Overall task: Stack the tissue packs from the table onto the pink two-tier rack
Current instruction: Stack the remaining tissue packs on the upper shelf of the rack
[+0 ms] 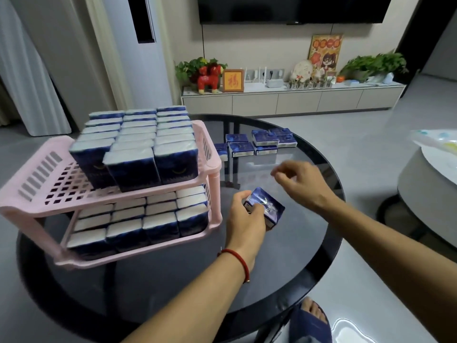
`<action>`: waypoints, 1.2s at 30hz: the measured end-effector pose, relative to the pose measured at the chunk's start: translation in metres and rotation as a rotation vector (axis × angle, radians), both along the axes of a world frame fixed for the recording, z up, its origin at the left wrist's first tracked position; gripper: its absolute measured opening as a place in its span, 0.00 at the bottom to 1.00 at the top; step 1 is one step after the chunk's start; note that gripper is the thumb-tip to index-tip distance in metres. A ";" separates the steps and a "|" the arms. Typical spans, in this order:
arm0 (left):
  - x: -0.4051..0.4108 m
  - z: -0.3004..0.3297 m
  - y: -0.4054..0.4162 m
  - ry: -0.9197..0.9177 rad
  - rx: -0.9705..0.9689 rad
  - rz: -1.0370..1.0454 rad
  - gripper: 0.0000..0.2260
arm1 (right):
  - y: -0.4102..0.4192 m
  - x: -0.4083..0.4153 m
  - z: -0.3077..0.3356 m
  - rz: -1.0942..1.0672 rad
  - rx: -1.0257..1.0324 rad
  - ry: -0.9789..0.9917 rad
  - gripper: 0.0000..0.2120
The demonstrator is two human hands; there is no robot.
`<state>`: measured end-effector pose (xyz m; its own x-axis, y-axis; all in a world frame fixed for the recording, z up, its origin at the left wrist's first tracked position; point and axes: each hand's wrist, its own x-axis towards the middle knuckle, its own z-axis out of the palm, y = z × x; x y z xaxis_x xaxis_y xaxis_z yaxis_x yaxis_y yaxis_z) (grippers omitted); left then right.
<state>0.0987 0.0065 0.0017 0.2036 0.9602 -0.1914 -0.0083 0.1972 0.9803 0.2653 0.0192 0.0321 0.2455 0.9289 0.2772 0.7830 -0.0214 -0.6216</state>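
Carrying one pack to the rack
Left hand (243, 220) fingers clamped on tissue pack (265, 206), tilted for slotting into pink rack (37, 191); right hand (300, 179) fingers loosely apart, empty.

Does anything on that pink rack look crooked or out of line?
Yes. On the top tier of the pink plastic two-tier rack, one dark blue tissue pack at the front of the middle row sits tilted and pushed forward, while the neighbouring packs stand in straight rows. Nothing looks spilled or damaged.

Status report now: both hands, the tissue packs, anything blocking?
Left hand grips one tissue pack. Right hand empty, fingers loosely curled. Loose packs wait on table. Pink rack nearly full; nothing blocking.
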 end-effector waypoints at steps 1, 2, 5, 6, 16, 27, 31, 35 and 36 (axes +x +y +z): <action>0.001 0.000 0.003 0.025 0.027 0.010 0.11 | 0.024 0.007 -0.002 -0.045 0.002 -0.032 0.11; 0.002 0.001 0.007 0.040 0.050 0.022 0.11 | 0.051 0.013 -0.003 -0.084 -0.012 -0.091 0.15; 0.003 -0.001 0.011 0.056 0.086 0.067 0.12 | 0.121 0.029 -0.006 -0.175 -0.153 -0.318 0.28; 0.004 -0.002 0.012 0.074 0.099 0.076 0.12 | 0.139 0.032 -0.006 -0.184 -0.215 -0.356 0.30; 0.008 0.003 0.003 -0.061 0.140 0.004 0.10 | 0.164 0.041 -0.028 -0.212 -0.090 -0.227 0.18; -0.025 0.013 -0.024 -0.141 0.036 -0.119 0.18 | -0.057 0.016 0.017 0.192 0.083 0.067 0.38; -0.050 0.018 -0.042 -0.212 0.059 -0.184 0.16 | -0.105 -0.027 0.026 0.407 -0.012 -0.110 0.43; -0.081 0.019 -0.055 -0.058 0.218 -0.224 0.26 | -0.110 -0.068 0.030 0.534 0.049 -0.345 0.44; -0.092 0.019 -0.056 -0.005 0.267 -0.221 0.28 | -0.111 -0.077 0.031 0.549 0.061 -0.339 0.44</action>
<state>0.0068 -0.0491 0.0205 0.4125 0.9088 0.0625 0.0008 -0.0690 0.9976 0.1885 -0.0921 0.0631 -0.3708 0.8745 0.3126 0.8230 0.4654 -0.3257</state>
